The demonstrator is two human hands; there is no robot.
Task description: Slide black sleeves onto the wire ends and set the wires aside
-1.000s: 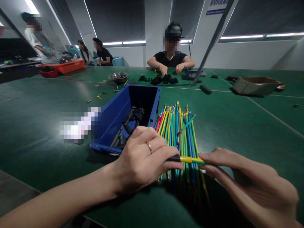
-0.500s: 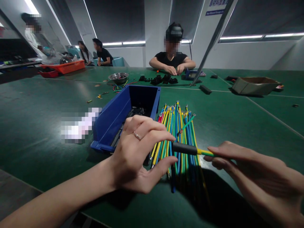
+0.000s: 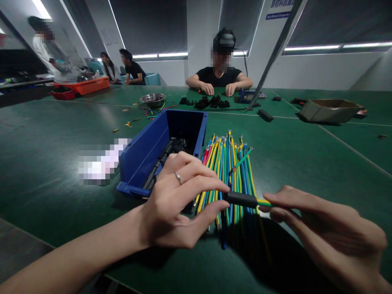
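Note:
My left hand (image 3: 183, 200), with a ring on one finger, is closed with index finger and thumb at the near end of a black sleeve (image 3: 241, 199). A yellow-green wire (image 3: 263, 202) comes out of the sleeve's other end, and my right hand (image 3: 321, 228) pinches it between thumb and fingers. Beneath the sleeve lies a row of cut wires (image 3: 219, 159) in yellow, green, blue and red, several with metal terminals at their ends. Just behind my left hand stands a blue bin (image 3: 134, 171) holding black sleeves (image 3: 162, 159).
Across the green table (image 3: 306, 171) a person (image 3: 220, 75) sits with both hands near black parts (image 3: 211, 102). Behind the bin is a metal bowl (image 3: 153, 100). A cardboard box (image 3: 330, 111) stands at right, orange trays (image 3: 88, 85) at far left. A slanted pole (image 3: 272, 57) rises beyond the wires.
My left finger and thumb have closed onto the sleeve's end. Both hands and the sleeve have shifted slightly. The person opposite has moved their hands apart.

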